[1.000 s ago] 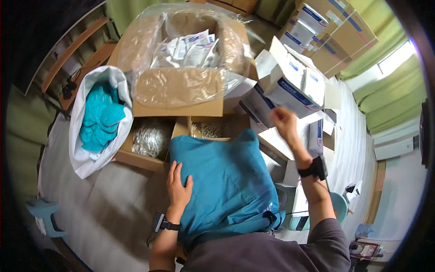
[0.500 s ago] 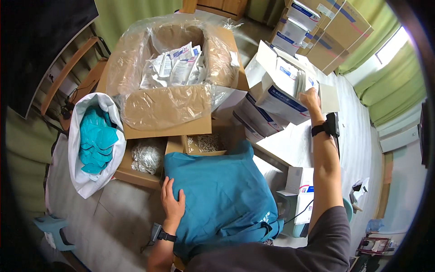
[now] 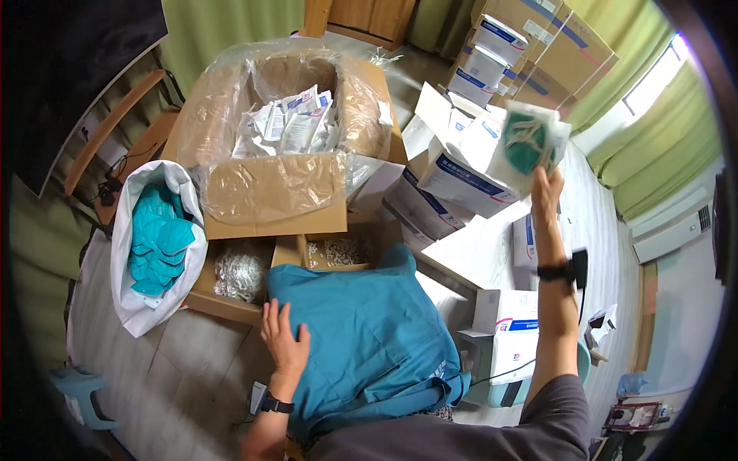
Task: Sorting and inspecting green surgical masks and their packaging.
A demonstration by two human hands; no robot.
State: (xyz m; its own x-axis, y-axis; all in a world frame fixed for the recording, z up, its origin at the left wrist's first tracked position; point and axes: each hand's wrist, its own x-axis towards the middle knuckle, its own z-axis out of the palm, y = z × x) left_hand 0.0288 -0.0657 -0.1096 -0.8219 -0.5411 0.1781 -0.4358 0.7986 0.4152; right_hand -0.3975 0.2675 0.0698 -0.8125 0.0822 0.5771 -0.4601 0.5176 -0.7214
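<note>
My right hand [image 3: 546, 196] grips a stack of flat packets [image 3: 526, 146], the front one showing a green face mask and pale straps through its clear side. It holds them up over the right edge of an open white carton [image 3: 470, 183] with a blue band, whose flaps stand up. More white packets are partly visible inside. My left hand [image 3: 284, 342] rests with fingers apart on the left side of the teal apron [image 3: 361, 330] spread across my lap, holding nothing.
A large cardboard box [image 3: 277, 219] lined with clear plastic holds white packets. Left of it stands a white sack [image 3: 127, 303] of teal masks. Small bins hold silvery strips [image 3: 240, 273] and small pale pieces [image 3: 334, 252]. White boxes [image 3: 503, 311] stand at right.
My right hand has lifted the packets up out of the white carton and turned them so a green mask shows. My left hand stays on the apron.
</note>
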